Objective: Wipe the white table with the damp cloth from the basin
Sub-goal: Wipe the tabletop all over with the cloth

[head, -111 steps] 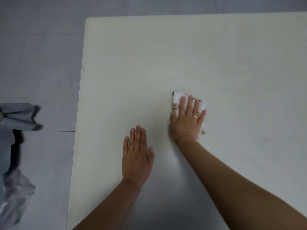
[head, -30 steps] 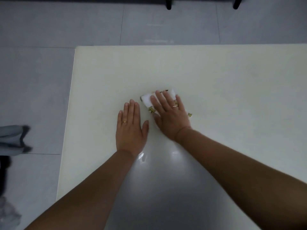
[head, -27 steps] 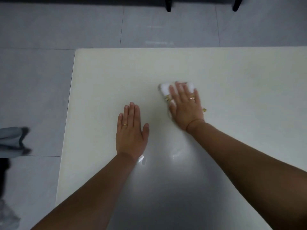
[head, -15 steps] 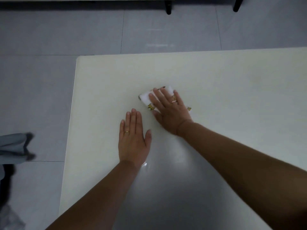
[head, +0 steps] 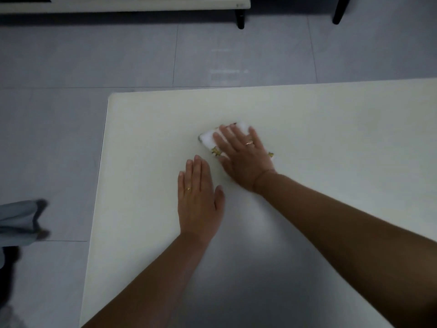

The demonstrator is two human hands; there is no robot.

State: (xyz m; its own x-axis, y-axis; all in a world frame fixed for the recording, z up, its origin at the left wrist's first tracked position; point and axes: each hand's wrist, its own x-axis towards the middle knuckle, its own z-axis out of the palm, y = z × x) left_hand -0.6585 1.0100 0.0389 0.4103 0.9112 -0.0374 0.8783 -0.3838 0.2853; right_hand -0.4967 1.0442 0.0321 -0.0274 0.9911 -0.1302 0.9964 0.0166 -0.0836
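Table point(head: 331, 129) white, glossy; floor point(head: 94, 55) grey tiles.

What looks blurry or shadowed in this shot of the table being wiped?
In the head view, the right hand and the cloth under it are smeared by motion; the left hand is sharper; a broad dark shadow covers the near part of the table; the grey fabric at the left edge is blurred.
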